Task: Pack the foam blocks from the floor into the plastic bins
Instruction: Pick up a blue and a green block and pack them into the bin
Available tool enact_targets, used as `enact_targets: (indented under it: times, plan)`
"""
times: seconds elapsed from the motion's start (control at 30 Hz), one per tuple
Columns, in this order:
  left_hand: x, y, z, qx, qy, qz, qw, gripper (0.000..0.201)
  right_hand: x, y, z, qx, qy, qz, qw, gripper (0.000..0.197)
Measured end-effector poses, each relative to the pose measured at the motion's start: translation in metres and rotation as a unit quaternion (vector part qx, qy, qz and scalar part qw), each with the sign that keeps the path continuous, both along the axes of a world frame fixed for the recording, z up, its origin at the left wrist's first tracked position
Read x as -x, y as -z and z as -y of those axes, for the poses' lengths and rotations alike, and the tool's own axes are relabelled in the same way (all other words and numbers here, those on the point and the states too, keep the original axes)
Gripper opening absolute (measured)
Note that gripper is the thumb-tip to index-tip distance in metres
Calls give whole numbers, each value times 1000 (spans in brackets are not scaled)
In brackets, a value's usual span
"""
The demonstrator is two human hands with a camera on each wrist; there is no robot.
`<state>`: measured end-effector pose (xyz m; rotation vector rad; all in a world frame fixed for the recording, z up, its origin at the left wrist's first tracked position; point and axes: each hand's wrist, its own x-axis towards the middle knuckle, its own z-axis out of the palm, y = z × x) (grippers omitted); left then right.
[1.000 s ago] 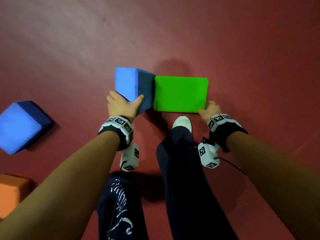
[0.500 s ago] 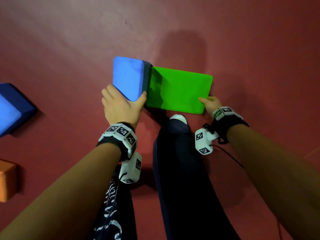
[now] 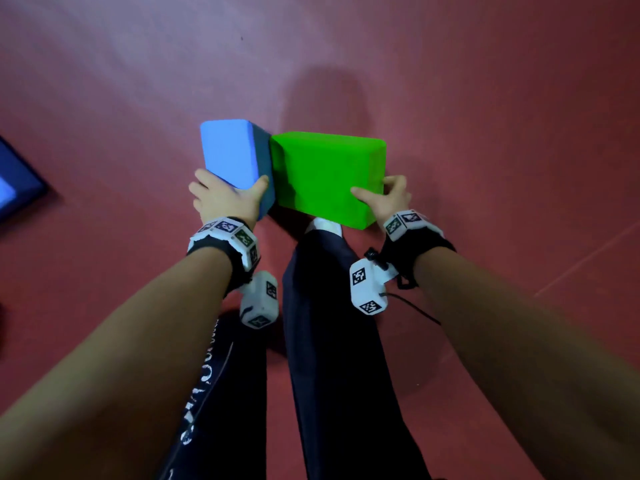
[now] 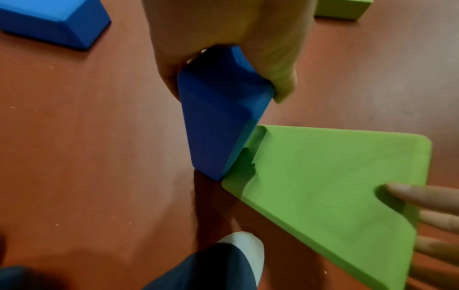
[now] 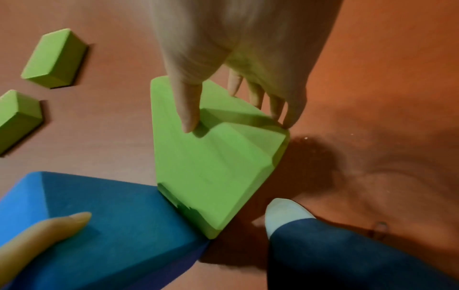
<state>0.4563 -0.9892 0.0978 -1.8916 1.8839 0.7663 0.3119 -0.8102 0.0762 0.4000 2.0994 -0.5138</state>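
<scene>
- Dark trouser legs [image 3: 332, 341] and a white shoe toe [image 3: 323, 226] sit nearest, at 6 o'clock below the blocks.
- The left hand [image 3: 225, 199] grips the blue block [image 3: 230, 152] by its near end, thumb on the side face; it is tilted as before.
- The right hand [image 3: 388, 197] clamps the green block [image 3: 329, 174], thumb on top, fingers beneath. Half a second ago it lay flat; now its right end is raised.
- The two blocks touch edge to edge above the red floor [image 3: 485, 98].
- Another blue block [image 3: 15, 181] lies at 9 o'clock, nearer the edge than before.
</scene>
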Motion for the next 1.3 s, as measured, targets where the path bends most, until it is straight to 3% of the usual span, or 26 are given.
enact_targets:
  times: [0.13, 0.23, 0.3, 0.4, 0.57, 0.77, 0.83, 1.03, 1.2, 1.3]
  plan:
    - [-17, -5, 11, -30, -74, 24, 996, 91, -15, -23, 41, 17, -78, -8, 997, 68]
    - [-40, -10, 23, -49, -59, 9, 997, 88, -35, -44, 70, -29, -195, -47, 979, 99]
    - [-61, -18, 29, -59, -18, -8, 998, 87, -53, -58, 86, -68, -276, -64, 957, 94]
    - [-108, -35, 37, -54, -2, -26, 998, 85, -82, -75, 102, -80, -310, -59, 946, 83]
    - [-211, -64, 52, -59, -76, -35, 995, 85, -159, -101, 141, -79, -329, -48, 940, 81]
    - [-376, -112, 77, -63, -148, -36, 986, 84, -301, -143, 209, -67, -370, -37, 926, 86]
    - [-433, -132, 81, -59, -174, -31, 983, 85, -351, -159, 232, -59, -425, -35, 903, 87]
    - [-614, -202, 78, -30, -301, 3, 953, 91, -528, -219, 303, -11, -622, -8, 783, 86]
    - [-726, -227, 68, -3, -455, -9, 890, 92, -662, -253, 352, 38, -734, 4, 678, 78]
    - [-762, -232, 64, 13, -520, -11, 854, 89, -717, -260, 373, 42, -785, -3, 617, 74]
